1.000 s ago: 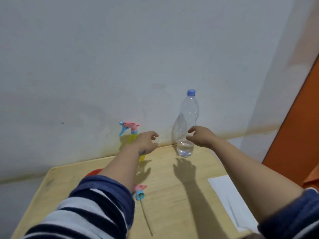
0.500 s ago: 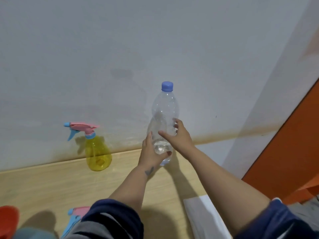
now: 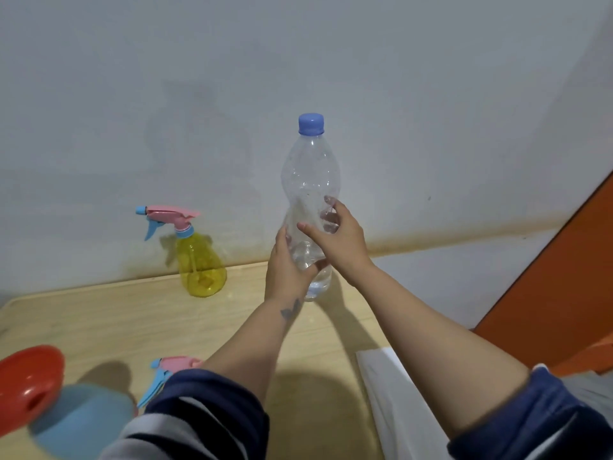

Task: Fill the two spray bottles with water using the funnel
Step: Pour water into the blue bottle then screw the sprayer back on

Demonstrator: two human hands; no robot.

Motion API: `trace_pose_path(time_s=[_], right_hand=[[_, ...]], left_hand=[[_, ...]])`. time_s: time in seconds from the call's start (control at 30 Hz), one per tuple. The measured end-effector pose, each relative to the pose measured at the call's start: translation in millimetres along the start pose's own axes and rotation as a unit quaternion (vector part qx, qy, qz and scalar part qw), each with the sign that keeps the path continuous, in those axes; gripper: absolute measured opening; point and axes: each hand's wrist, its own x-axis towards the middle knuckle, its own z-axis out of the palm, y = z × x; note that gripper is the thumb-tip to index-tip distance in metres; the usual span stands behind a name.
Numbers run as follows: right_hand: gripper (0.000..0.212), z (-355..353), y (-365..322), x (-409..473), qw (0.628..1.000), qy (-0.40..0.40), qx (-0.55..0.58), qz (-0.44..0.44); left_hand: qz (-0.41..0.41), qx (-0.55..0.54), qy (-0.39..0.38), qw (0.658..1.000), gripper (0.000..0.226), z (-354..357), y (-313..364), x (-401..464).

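Step in hand: fetching water. Left hand and right hand both grip the capped water bottle at frame centre; uncapping should follow.

Yellow spray bottle upright; red funnel left.

Two spray bottles, one water bottle, one funnel.
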Motion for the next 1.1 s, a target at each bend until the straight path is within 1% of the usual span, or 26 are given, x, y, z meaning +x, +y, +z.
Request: trace_pose_path(time_s=[0.27,0.47,0.63,0.77,0.87,1.0,1.03,1.1], right_hand=[[0.070,8,-12,-87,1.000,-0.005,0.009,0.000],[0.075,13,-9,-156,1.000,0.000,0.006,0.018],[0.073,19,-4,-197,1.000,0.008,0.002,0.020],[0.070,23,-5,-216,1.000,0.005,-0.001,0.013],[0.072,23,-7,-223,1.000,-0.015,-0.018,0.014],[0.056,11,-30,-224,0.997,-0.052,-0.049,0.005],[0.059,7,-39,-222,0.997,-0.051,-0.050,-0.005],[0.071,-3,-59,-216,0.997,-0.035,-0.069,-0.027]], left_hand=[[0.001,0.032,-0.002,0.999,0.106,-35,-7,-80],[-0.002,0.028,-0.022,0.999,0.106,-55,-18,-145],[-0.006,0.018,-0.022,1.000,0.104,-66,-31,-182],[0.000,0.008,-0.016,1.000,0.101,-71,-37,-200],[-0.004,0.005,-0.024,1.000,0.101,-74,-38,-204],[-0.017,0.007,-0.035,0.999,0.104,-77,-36,-204],[-0.019,0.008,-0.037,0.999,0.104,-77,-35,-203],[-0.016,0.014,-0.042,0.999,0.104,-78,-34,-202]])
